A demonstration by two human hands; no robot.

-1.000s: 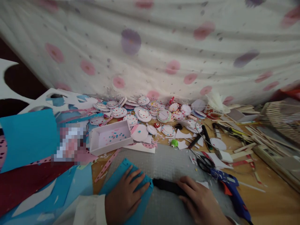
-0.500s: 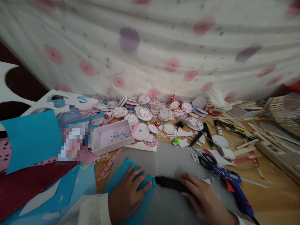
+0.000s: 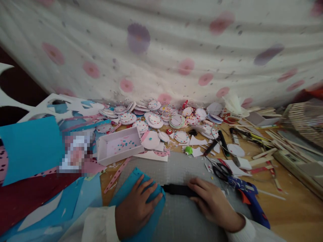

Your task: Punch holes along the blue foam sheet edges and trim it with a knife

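Black tool (image 3: 179, 190) slightly farther forward

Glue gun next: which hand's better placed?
Probably the right hand: it's nearer the blue glue gun, though it must first release the black tool. The left hand lies farther off, on a blue sheet.

The wooden worktop (image 3: 297, 215) carried a grey mat (image 3: 181, 168), on which a blue sheet (image 3: 128, 188) lay at a slant. A pink spotted strip (image 3: 117, 174) ran along the mat's left edge. Beyond stood a shallow white box (image 3: 126, 156), with stacks of dotted discs (image 3: 154, 119) farther back. A blue glue gun (image 3: 256, 205), wooden sticks (image 3: 285, 141) and a red-patterned bowl (image 3: 230, 118) occupied the right side.
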